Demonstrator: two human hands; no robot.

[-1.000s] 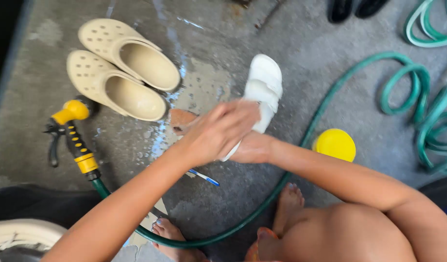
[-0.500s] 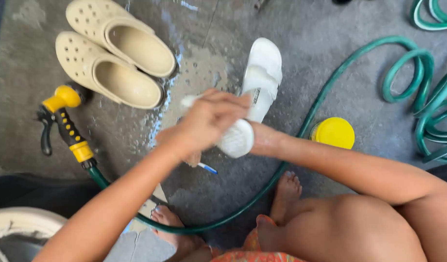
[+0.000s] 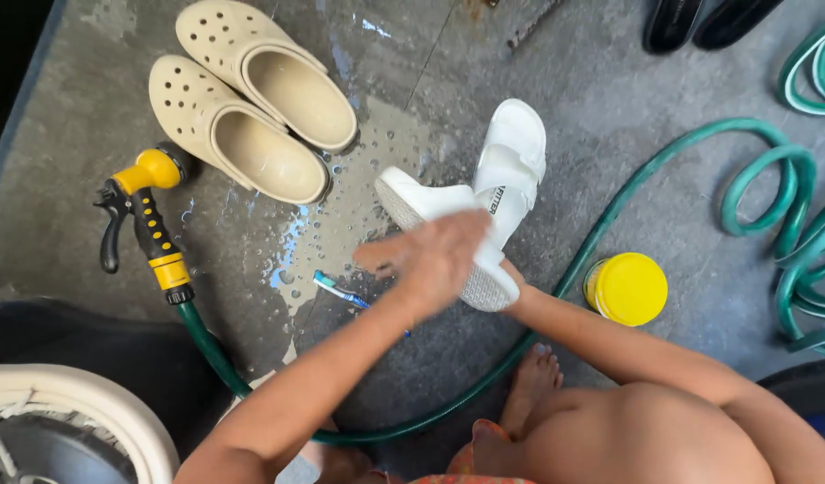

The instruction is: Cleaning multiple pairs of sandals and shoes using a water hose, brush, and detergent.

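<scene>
we see our left hand point(image 3: 435, 255) pressed flat on a white slide sandal point(image 3: 430, 229), sole up at centre; our hidden right hand's grip we cannot tell. beige clogs point(image 3: 251, 116) lie at ten o'clock.

A pair of beige perforated clogs point(image 3: 251, 112) lies up and left of the grip, a yellow spray nozzle point(image 3: 148, 220) on a green garden hose point(image 3: 663, 170) further left, a toothbrush point(image 3: 341, 291) just below-left, a yellow lid point(image 3: 629, 289) to the right
</scene>
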